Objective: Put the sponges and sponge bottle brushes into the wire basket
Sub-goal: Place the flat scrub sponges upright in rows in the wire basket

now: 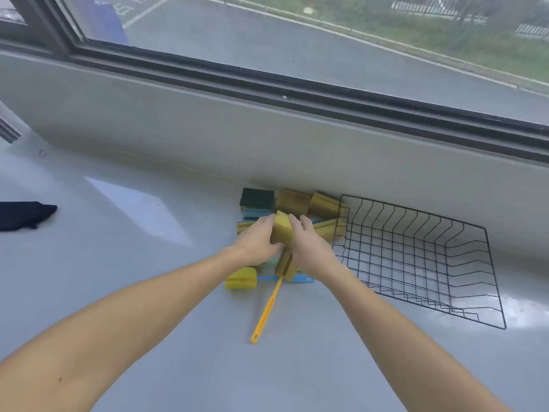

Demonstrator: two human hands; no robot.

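Two hands are seen meeting over a heap of sponges at the foot of the wall below the window. A yellow sponge (282, 231) is gripped between them: the left hand (257, 240) is pressed to its left face with fingers curled along it, the right hand (307, 243) is wrapped on its right face, thumb over the top edge. The sponge is held upright, just above the heap. A second yellow sponge head (285, 264) is seen right below the hands, joined to an orange brush handle (267, 310) that runs toward the near side and lies flat on the floor. A blue brush handle (286, 279) is laid crosswise under it, mostly hidden. A yellow grooved sponge (241, 278) is lying on the floor to the near left of the hands. At the far side of the heap a dark green sponge (257, 199) is set against the wall, with tan sponges (294, 200) beside it to the right and a light blue sponge (254, 214) just in front of it. The wire basket (416, 254) is placed on the floor to the right of the heap, close to the right hand, its near left corner almost touching the sponges; nothing is seen inside it. A dark cloth (23, 214) is left far off at the left edge. The grey floor (148, 292) is glossy.
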